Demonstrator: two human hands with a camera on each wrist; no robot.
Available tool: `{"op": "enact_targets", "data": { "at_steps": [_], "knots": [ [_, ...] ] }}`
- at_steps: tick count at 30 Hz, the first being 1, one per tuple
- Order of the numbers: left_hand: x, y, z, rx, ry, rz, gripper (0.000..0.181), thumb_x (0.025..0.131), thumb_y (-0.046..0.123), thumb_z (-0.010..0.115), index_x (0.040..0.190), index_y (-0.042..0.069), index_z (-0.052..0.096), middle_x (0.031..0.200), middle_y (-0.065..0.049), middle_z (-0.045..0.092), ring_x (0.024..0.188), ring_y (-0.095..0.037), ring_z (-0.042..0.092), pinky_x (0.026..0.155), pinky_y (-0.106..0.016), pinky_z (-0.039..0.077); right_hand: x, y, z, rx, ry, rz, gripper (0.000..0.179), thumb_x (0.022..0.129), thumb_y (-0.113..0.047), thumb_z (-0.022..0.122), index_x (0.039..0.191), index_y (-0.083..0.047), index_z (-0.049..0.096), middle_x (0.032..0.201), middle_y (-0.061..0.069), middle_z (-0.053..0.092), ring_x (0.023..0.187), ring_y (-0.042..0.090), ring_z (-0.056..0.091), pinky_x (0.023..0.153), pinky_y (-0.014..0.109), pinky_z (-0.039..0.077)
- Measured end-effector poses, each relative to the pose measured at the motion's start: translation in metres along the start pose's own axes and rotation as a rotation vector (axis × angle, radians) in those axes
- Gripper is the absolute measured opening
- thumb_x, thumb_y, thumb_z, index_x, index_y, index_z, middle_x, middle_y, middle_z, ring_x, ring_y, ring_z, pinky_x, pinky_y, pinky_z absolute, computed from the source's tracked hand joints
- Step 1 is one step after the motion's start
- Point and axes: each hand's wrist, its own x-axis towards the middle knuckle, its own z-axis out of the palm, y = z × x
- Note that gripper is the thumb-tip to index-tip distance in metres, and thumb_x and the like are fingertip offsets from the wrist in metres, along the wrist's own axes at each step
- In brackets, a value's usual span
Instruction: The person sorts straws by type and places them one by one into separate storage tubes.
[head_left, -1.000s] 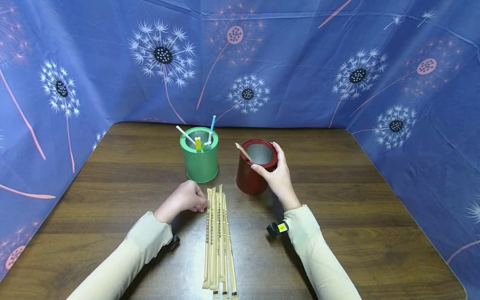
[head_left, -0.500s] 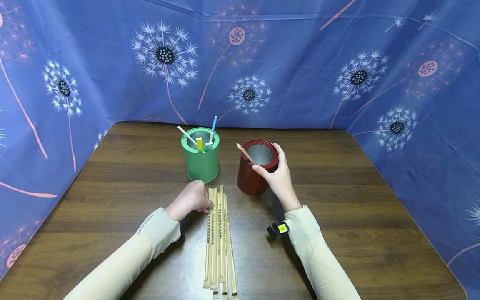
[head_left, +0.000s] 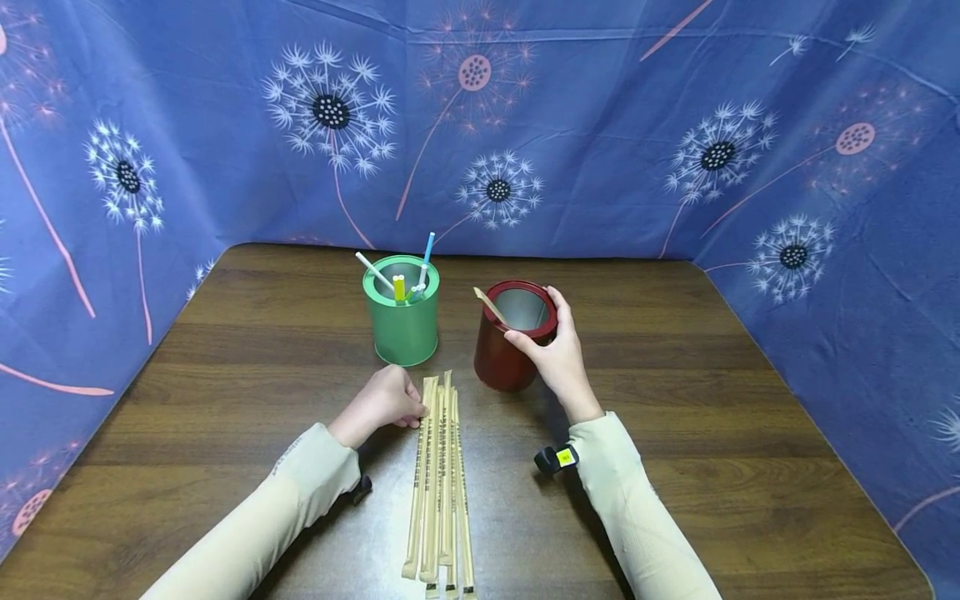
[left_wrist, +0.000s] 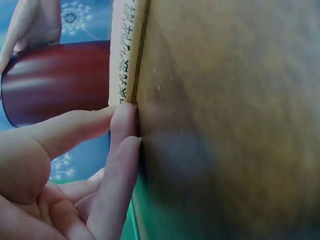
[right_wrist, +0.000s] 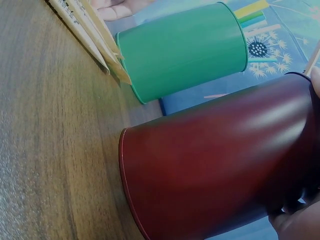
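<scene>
Several paper-wrapped straws (head_left: 442,483) lie side by side on the table, with printing along their wrappers. My left hand (head_left: 384,402) is at their far left end. In the left wrist view, its thumb and fingertips pinch the end of one wrapped straw (left_wrist: 126,55). My right hand (head_left: 557,362) grips the dark red can (head_left: 504,358) near its rim, thumb on the near side and fingers round the right. The can stands upright on the table. One wrapped straw (head_left: 488,305) leans inside it, its top sticking out at the left; its lower end is hidden.
Behind my left hand stands a green can (head_left: 405,333) holding several coloured pens (head_left: 398,287), left of the red can. The wooden table (head_left: 675,375) ends at a blue dandelion-print cloth (head_left: 585,167) at the back and sides.
My left hand has moved right onto the straws and pinches one. The far ends of the left straws have shifted slightly right. The right hand and red can stay put.
</scene>
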Motion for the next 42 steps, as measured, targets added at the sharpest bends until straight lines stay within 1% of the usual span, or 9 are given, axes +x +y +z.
{"op": "enact_targets", "data": {
  "at_steps": [8, 12, 20, 24, 28, 32, 34, 39, 42],
  "knots": [
    [0.001, -0.008, -0.001, -0.281, -0.071, -0.030, 0.005, 0.078, -0.003, 0.068, 0.077, -0.006, 0.063, 0.060, -0.007, 0.065, 0.052, -0.009, 0.063, 0.055, -0.025, 0.056, 0.000, 0.001, 0.000, 0.026, -0.005, 0.000, 0.090, 0.080, -0.024, 0.078, 0.152, -0.020, 0.025, 0.153, 0.005, 0.037, 0.137, 0.021, 0.039, 0.114, 0.042, 0.032],
    [-0.001, -0.012, -0.006, -0.398, -0.106, -0.005, 0.006, 0.082, -0.003, 0.063, 0.084, -0.008, 0.061, 0.063, -0.004, 0.064, 0.056, -0.010, 0.064, 0.058, -0.026, 0.058, 0.000, 0.000, 0.000, 0.027, -0.010, 0.003, 0.090, 0.080, -0.024, 0.078, 0.152, -0.020, 0.025, 0.153, 0.005, 0.036, 0.137, 0.021, 0.039, 0.113, 0.043, 0.033],
    [-0.021, 0.000, -0.030, -0.546, -0.103, 0.090, 0.015, 0.090, -0.004, 0.058, 0.101, -0.014, 0.057, 0.072, 0.001, 0.064, 0.062, -0.009, 0.063, 0.065, -0.030, 0.059, 0.001, 0.000, 0.001, 0.019, -0.011, 0.000, 0.091, 0.080, -0.025, 0.078, 0.153, -0.021, 0.024, 0.154, 0.003, 0.035, 0.137, 0.021, 0.039, 0.114, 0.044, 0.033],
    [-0.037, 0.017, -0.044, -0.580, -0.086, 0.202, 0.018, 0.091, -0.003, 0.057, 0.102, -0.016, 0.055, 0.080, -0.007, 0.071, 0.067, -0.007, 0.065, 0.069, -0.032, 0.060, 0.001, 0.001, 0.001, 0.028, -0.010, 0.003, 0.090, 0.080, -0.024, 0.078, 0.153, -0.020, 0.025, 0.154, 0.004, 0.035, 0.136, 0.020, 0.039, 0.113, 0.043, 0.034],
    [-0.053, 0.039, -0.058, -0.585, -0.031, 0.303, 0.022, 0.091, -0.001, 0.059, 0.105, -0.017, 0.055, 0.086, -0.010, 0.073, 0.073, -0.005, 0.067, 0.072, -0.030, 0.059, 0.001, 0.002, 0.001, 0.030, -0.007, 0.007, 0.090, 0.080, -0.024, 0.078, 0.153, -0.021, 0.025, 0.154, 0.003, 0.036, 0.137, 0.020, 0.039, 0.113, 0.043, 0.034],
    [-0.065, 0.059, -0.068, -0.586, 0.070, 0.348, 0.025, 0.089, 0.000, 0.064, 0.108, -0.015, 0.058, 0.083, 0.001, 0.072, 0.074, -0.002, 0.067, 0.072, -0.025, 0.058, 0.002, 0.003, 0.001, 0.037, -0.011, 0.011, 0.090, 0.080, -0.024, 0.078, 0.153, -0.021, 0.024, 0.154, 0.003, 0.036, 0.136, 0.020, 0.040, 0.113, 0.043, 0.035],
    [-0.069, 0.067, -0.071, -0.578, 0.122, 0.372, 0.025, 0.088, 0.001, 0.066, 0.107, -0.014, 0.060, 0.084, 0.001, 0.072, 0.074, -0.001, 0.067, 0.072, -0.024, 0.058, 0.002, 0.003, 0.001, 0.040, -0.013, 0.011, 0.090, 0.080, -0.024, 0.078, 0.153, -0.021, 0.024, 0.154, 0.003, 0.035, 0.136, 0.020, 0.040, 0.112, 0.043, 0.035],
    [-0.077, 0.085, -0.076, -0.507, 0.244, 0.454, 0.022, 0.087, 0.006, 0.070, 0.107, -0.004, 0.068, 0.094, -0.005, 0.075, 0.080, -0.002, 0.068, 0.076, -0.021, 0.056, 0.002, 0.002, 0.001, 0.046, -0.015, 0.004, 0.090, 0.080, -0.023, 0.078, 0.153, -0.020, 0.024, 0.154, 0.003, 0.035, 0.136, 0.020, 0.040, 0.112, 0.043, 0.035],
    [-0.081, 0.094, -0.078, -0.489, 0.313, 0.510, 0.021, 0.086, 0.007, 0.071, 0.107, 0.001, 0.070, 0.094, 0.002, 0.075, 0.085, -0.002, 0.068, 0.080, -0.020, 0.055, 0.002, 0.002, 0.001, 0.054, -0.013, 0.002, 0.090, 0.080, -0.022, 0.078, 0.153, -0.020, 0.024, 0.154, 0.003, 0.035, 0.136, 0.020, 0.040, 0.112, 0.043, 0.035]
  ]
}}
